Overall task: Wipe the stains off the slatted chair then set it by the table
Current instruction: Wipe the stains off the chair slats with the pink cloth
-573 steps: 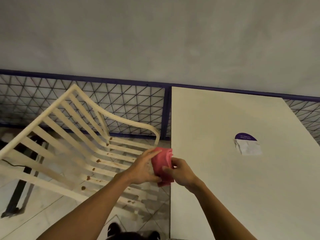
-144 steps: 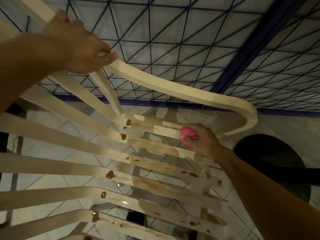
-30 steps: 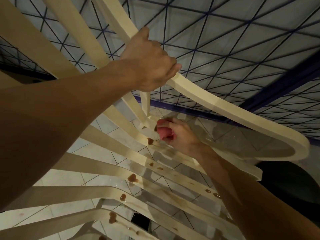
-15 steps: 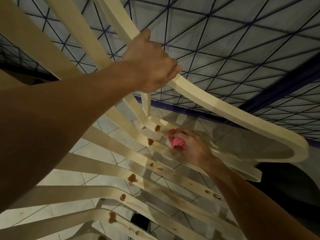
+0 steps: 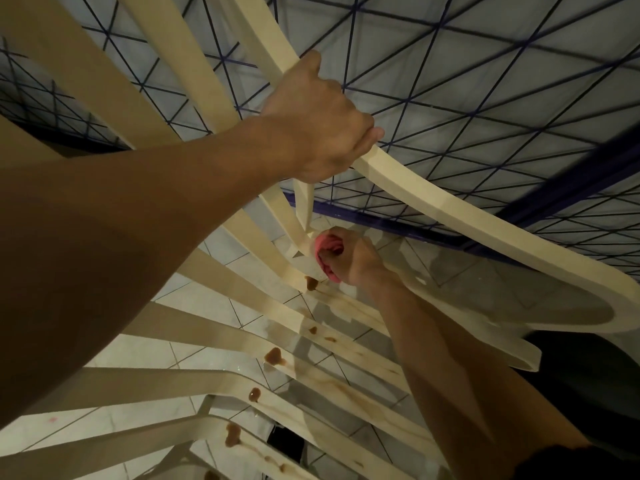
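Note:
A cream slatted chair (image 5: 450, 209) fills the view, seen from close above. My left hand (image 5: 322, 129) grips its curved armrest near the top. Below it, my right hand (image 5: 349, 259) holds a bunched pink cloth (image 5: 327, 245) pressed against the rear seat slat where seat meets backrest. Brown stains (image 5: 275, 356) dot several seat slats, one blob (image 5: 310, 283) just below the cloth. Wet brownish smears run along the slats to the right of the blobs. The table is out of view.
A purple-framed wire mesh fence (image 5: 485, 98) stands right behind the chair. Pale tiled floor (image 5: 214, 299) shows between the slats. A dark round shape (image 5: 588, 375) lies at the lower right, beyond the armrest's curved end.
My right hand has slid the cloth back up and left along the rear slat, covering the spot where a blob showed half a second ago. My left hand has kept its grip on the armrest.

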Demonstrator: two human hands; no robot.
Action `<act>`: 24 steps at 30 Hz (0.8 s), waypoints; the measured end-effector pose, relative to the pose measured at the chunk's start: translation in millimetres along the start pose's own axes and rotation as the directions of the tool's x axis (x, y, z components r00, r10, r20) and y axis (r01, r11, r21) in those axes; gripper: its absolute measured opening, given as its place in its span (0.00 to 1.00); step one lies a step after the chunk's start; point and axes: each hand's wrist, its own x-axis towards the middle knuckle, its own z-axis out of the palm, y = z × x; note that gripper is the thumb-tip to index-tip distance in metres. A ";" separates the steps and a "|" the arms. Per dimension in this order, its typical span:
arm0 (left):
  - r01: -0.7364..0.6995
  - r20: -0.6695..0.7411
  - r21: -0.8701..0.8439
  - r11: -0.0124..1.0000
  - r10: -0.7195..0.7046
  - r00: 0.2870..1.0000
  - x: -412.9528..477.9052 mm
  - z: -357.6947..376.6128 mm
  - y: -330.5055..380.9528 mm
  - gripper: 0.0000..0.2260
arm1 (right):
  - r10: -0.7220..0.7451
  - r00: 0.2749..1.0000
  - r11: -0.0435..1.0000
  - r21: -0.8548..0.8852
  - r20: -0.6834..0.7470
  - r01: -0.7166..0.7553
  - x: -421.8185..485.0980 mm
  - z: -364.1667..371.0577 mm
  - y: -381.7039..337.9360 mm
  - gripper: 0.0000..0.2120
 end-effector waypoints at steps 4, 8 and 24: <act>0.015 0.028 -0.027 1.000 -0.015 1.000 -1.2 -3.2 -0.3 0.20 | 0.083 0.997 0.997 0.007 0.004 -0.083 -5.7 -3.0 18.5 0.17; 0.015 0.029 -0.013 1.000 -0.015 0.999 -0.8 -3.6 0.3 0.21 | 0.102 0.995 0.995 0.019 -0.016 -0.101 -17.1 -19.6 38.0 0.12; -0.031 0.007 -0.016 0.999 0.031 1.000 2.0 0.5 2.9 0.22 | -0.039 0.995 0.999 0.028 -0.087 0.042 -2.5 6.2 -11.6 0.15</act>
